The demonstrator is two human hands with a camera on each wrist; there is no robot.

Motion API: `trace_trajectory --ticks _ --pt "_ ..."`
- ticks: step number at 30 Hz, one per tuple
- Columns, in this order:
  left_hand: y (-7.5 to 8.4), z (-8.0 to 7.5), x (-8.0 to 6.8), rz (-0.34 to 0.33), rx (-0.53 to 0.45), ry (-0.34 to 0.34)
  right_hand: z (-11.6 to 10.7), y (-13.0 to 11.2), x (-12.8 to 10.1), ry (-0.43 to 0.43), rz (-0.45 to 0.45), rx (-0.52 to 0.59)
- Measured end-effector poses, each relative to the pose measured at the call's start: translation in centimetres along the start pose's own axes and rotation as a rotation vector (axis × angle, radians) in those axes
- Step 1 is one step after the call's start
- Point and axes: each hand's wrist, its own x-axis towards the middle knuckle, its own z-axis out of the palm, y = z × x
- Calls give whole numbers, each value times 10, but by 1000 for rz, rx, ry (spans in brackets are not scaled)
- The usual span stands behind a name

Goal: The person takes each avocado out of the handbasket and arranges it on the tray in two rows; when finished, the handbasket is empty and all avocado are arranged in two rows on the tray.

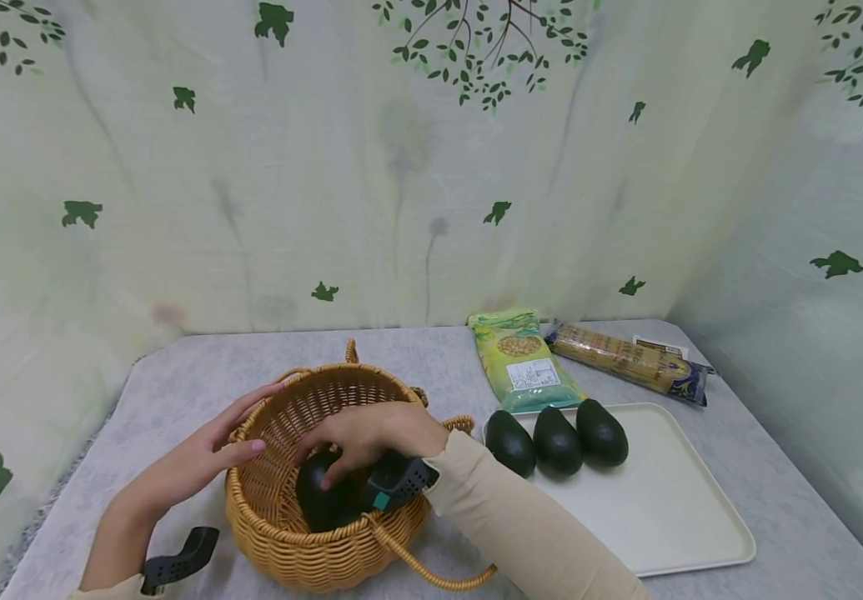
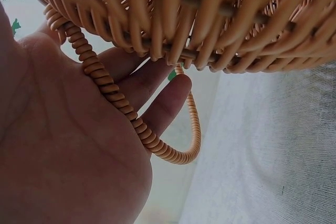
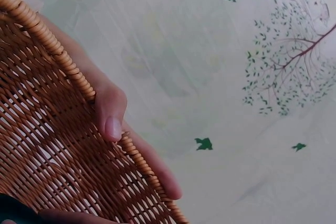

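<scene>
A round wicker basket (image 1: pixel 326 567) stands at the front of the table, its mouth tilted toward me. My left hand (image 1: pixel 209 450) holds its left side, with the thumb (image 3: pixel 112 119) hooked over the rim and the other fingers along the outside. In the left wrist view a coiled wicker handle (image 2: pixel 107 87) crosses that palm (image 2: pixel 68 129). Inside the basket, my right hand (image 1: pixel 359 437) grips a dark green avocado (image 1: pixel 318 500) from above, fingers and thumb spread over it. Only a dark edge of the avocado (image 3: pixel 16 211) shows in the right wrist view.
Three avocados (image 1: pixel 557 442) lie in a row at the left end of a white tray (image 1: pixel 671 500) on the right. Behind it are a green and yellow bag (image 1: pixel 524 362) and a long pack of dry pasta (image 1: pixel 619 357). A leaf-printed curtain (image 1: pixel 431 167) encloses the table.
</scene>
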Motion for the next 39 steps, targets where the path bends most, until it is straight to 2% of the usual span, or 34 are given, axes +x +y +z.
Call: trace_trajectory --ticks 9,14,22,39 --pt "0 0 0 3 -18 -7 -1 -1 -2 -14 1 -15" --pt "0 0 0 4 -9 -6 -1 -1 -1 -18 -34 6" --pt "0 0 0 6 -9 -1 1 -1 -2 26 37 74" --pt "2 0 -1 5 -12 -2 0 -2 0 14 -21 -17"
